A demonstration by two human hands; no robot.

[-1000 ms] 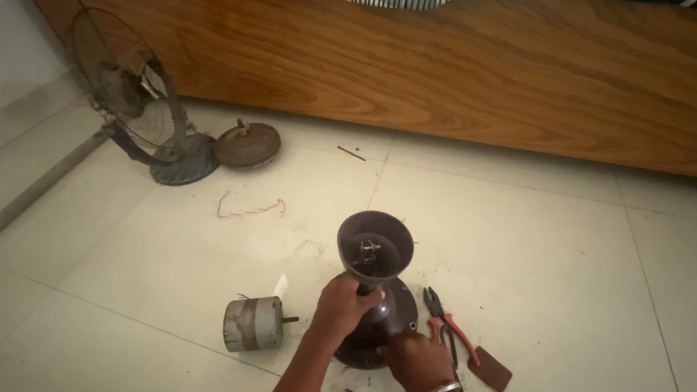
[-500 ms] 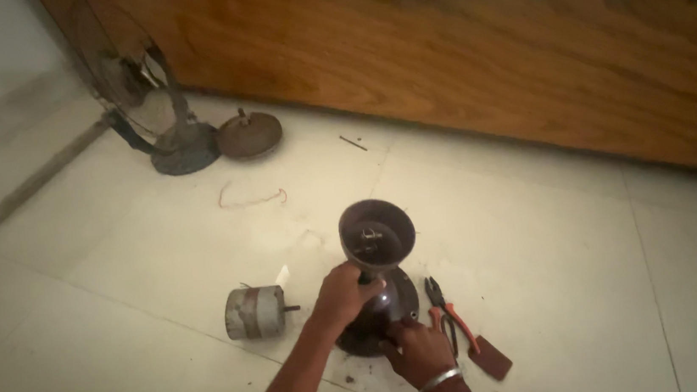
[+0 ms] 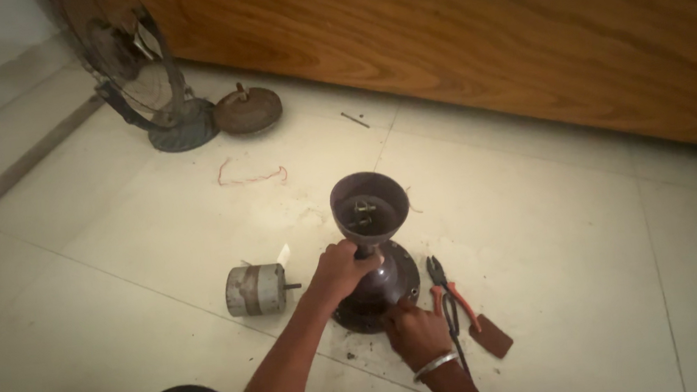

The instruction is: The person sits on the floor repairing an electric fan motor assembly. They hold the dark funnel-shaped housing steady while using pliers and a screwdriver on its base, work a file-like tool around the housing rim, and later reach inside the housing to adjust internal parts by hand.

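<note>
A dark brown fan part stands on the tiled floor: a round domed base (image 3: 391, 284) with a short stem and a cup-shaped cover (image 3: 369, 205) on top, open upward. My left hand (image 3: 340, 269) is closed around the stem just under the cup. My right hand (image 3: 413, 331), with a metal bangle on the wrist, presses on the near edge of the base. A grey cylindrical motor (image 3: 256, 289) with a short shaft lies on its side to the left of my left hand.
Orange-handled pliers (image 3: 449, 295) and a small brown flat piece (image 3: 492, 337) lie right of the base. A pedestal fan (image 3: 141, 79), a round brown disc (image 3: 247, 109) and a thin red wire (image 3: 251, 175) lie farther back. A wooden bed side (image 3: 469, 31) runs along the far edge.
The view has drawn closer and tilted down. My left hand stays on the stem and my right hand stays at the base's near edge; the fan part has not visibly moved.
</note>
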